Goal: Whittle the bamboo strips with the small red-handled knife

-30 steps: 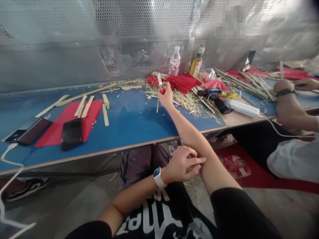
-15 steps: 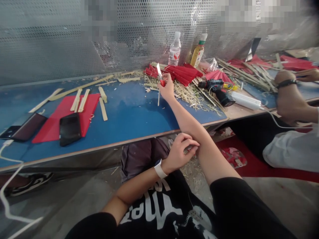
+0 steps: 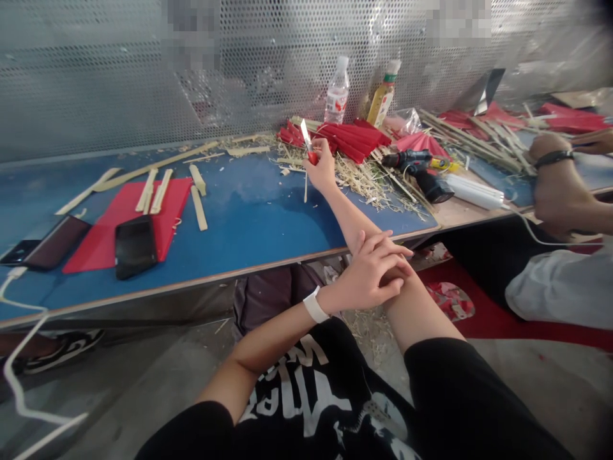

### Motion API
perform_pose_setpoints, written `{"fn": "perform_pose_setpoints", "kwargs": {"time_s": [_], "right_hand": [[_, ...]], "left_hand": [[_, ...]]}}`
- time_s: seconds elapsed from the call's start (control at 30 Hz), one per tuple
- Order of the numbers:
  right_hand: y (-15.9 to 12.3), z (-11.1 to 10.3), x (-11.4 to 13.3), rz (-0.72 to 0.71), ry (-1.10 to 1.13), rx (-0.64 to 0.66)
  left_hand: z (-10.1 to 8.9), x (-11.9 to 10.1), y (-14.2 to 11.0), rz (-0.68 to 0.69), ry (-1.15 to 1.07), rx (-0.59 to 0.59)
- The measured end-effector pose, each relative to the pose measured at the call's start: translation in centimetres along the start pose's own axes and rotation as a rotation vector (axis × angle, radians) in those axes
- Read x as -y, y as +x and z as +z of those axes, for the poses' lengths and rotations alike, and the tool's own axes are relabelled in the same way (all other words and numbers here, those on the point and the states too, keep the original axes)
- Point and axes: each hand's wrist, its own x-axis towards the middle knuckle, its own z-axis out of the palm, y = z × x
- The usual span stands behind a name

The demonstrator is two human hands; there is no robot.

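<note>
My right hand (image 3: 321, 168) is closed around a utility knife (image 3: 311, 153) with a red handle, its blade pointing up and slightly left. It is at the edge of a heap of pale shavings (image 3: 359, 179), in front of folded red pieces (image 3: 352, 140). My left hand (image 3: 371, 271) lies across my right forearm, fingers spread and nothing in them. To the left, split pale strips (image 3: 161, 191) and a black phone (image 3: 135, 248) rest on a red sheet (image 3: 103, 236). Two more loose strips (image 3: 198, 207) lie beside it on the blue table (image 3: 239, 223).
Behind the heap stand a clear bottle (image 3: 337, 96) and a bottle of yellow liquid (image 3: 383, 99). A power drill (image 3: 421, 171) and a white device with a cable (image 3: 474, 191) lie to the right, near another person's arm (image 3: 560, 185). A perforated metal panel (image 3: 119, 83) backs the table.
My left hand has moved up and right along my right forearm and its fingers have spread out flat over it. My right hand with the knife has hardly moved.
</note>
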Motion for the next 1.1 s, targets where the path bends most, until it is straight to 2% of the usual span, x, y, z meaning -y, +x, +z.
{"fn": "perform_pose_setpoints", "kwargs": {"time_s": [0.2, 0.4, 0.5, 0.63, 0.73, 0.8, 0.9, 1.1], "right_hand": [[-0.1, 0.0, 0.1, -0.009, 0.014, -0.007], [-0.7, 0.1, 0.5, -0.009, -0.020, -0.016], [-0.1, 0.8, 1.8, -0.064, -0.074, 0.067], [1.7, 1.9, 6.3, -0.172, -0.357, 0.338], [2.9, 2.6, 10.0, -0.220, -0.620, 0.481], [3.2, 3.1, 11.5, -0.212, -0.697, 0.531], [3.1, 4.1, 12.1, -0.162, -0.651, 0.545], [2.6, 6.5, 11.4, -0.066, -0.459, 0.525]], "left_hand": [[0.3, -0.6, 0.6, -0.101, -0.079, -0.031], [-0.6, -1.2, 0.7, -0.112, -0.114, -0.018], [-2.0, -1.5, 0.9, -0.098, -0.123, -0.067], [-5.6, -2.4, 0.4, -0.068, -0.068, -0.104], [-8.4, -2.9, -1.1, -0.070, -0.087, -0.136], [-9.7, -3.0, -2.4, -0.075, -0.108, -0.167], [-10.7, -2.8, -4.1, -0.062, -0.135, -0.200], [-10.6, -2.4, -5.3, -0.072, -0.166, -0.286]]}}
